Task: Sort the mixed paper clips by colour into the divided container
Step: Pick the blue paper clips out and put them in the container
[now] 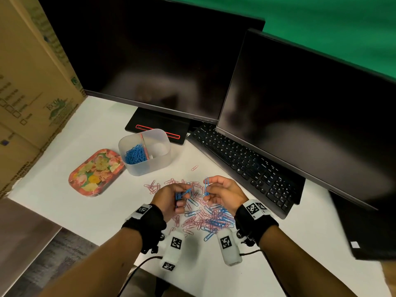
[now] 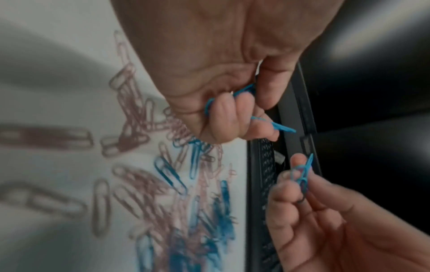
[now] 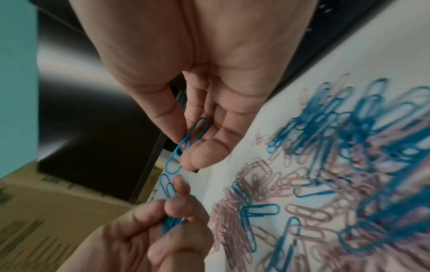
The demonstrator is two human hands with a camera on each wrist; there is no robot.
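Observation:
A mixed pile of pink and blue paper clips (image 1: 203,215) lies on the white desk between my wrists. My left hand (image 1: 180,197) hovers over the pile's left side, fingers curled round a small bunch of blue clips (image 2: 243,91). My right hand (image 1: 209,189) is level with it and pinches two linked blue clips (image 3: 189,139) between thumb and fingertips. The two hands are a few centimetres apart. The translucent divided container (image 1: 159,166) stands beyond the pile; its left compartment holds blue clips (image 1: 135,155), and its right compartment shows no clips.
A floral tray (image 1: 96,172) lies left of the container. A single pink clip (image 1: 194,168) sits apart, near the container. A black keyboard (image 1: 246,166) and two dark monitors (image 1: 300,116) border the right and back. A cardboard box (image 1: 27,93) walls the left.

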